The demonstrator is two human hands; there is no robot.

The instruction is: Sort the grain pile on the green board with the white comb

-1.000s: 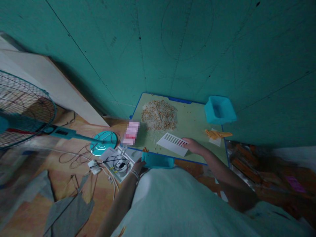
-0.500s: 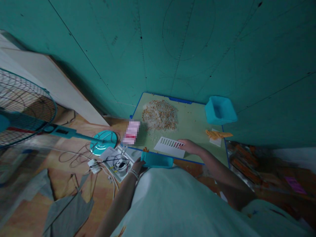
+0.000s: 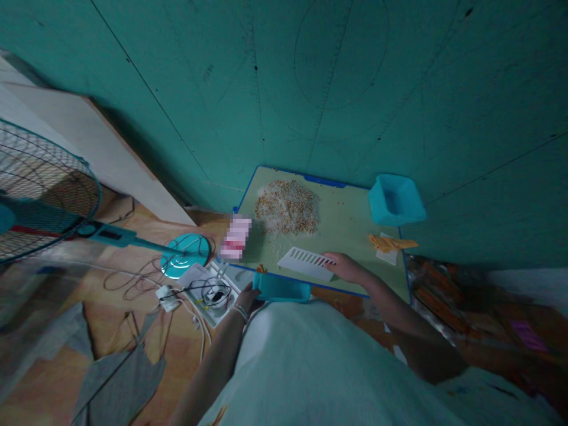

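Note:
My right hand (image 3: 347,268) is closed on the right end of a white slotted plastic plate (image 3: 302,269), which is tilted over the front of the table (image 3: 344,234). Beyond the plate lies a heap of mixed white grains and orange-brown kernels (image 3: 288,207), with some pale grains scattered toward the plate. At the table's front edge, my left hand (image 3: 249,296) grips the left end of a turquoise plastic bin (image 3: 284,289) held close against my body. The bin's inside is mostly hidden from here.
Another turquoise bin (image 3: 396,200) stands at the table's back right corner, with an orange cloth-like item (image 3: 390,242) in front of it. A blurred pink item (image 3: 236,236) sits at the left edge. A fan (image 3: 110,234), cables and an open white box (image 3: 217,296) are at left.
My right hand has shifted slightly to the right and toward me, and the slotted plate has moved a little with it. My left hand and its bin stay nearly still.

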